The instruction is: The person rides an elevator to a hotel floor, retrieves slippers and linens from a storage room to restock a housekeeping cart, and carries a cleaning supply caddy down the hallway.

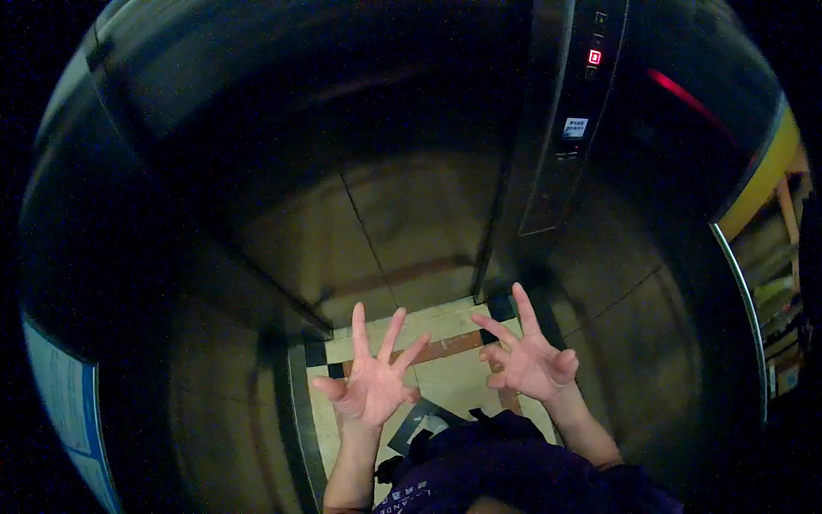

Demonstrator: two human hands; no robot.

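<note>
Both hands are held out in front of the body, palms up, above a tiled floor (445,373). My left hand (372,377) has its fingers spread and nothing in it. To its right, my right hand (531,361) is also empty, with some fingers stretched and others bent. The two hands are apart from each other. Just below them is the dark clothing (514,471) on my body, with pale lettering at its lower left. A dark shape with a pale patch shows on the floor between the forearms.
Closed metal doors (368,231) with a centre seam stand ahead. A button panel (556,163) with one red-lit button (594,57) and a white label (575,128) is at the upper right. A blue-and-white poster (64,394) is at left, a yellow-edged poster (762,171) at right.
</note>
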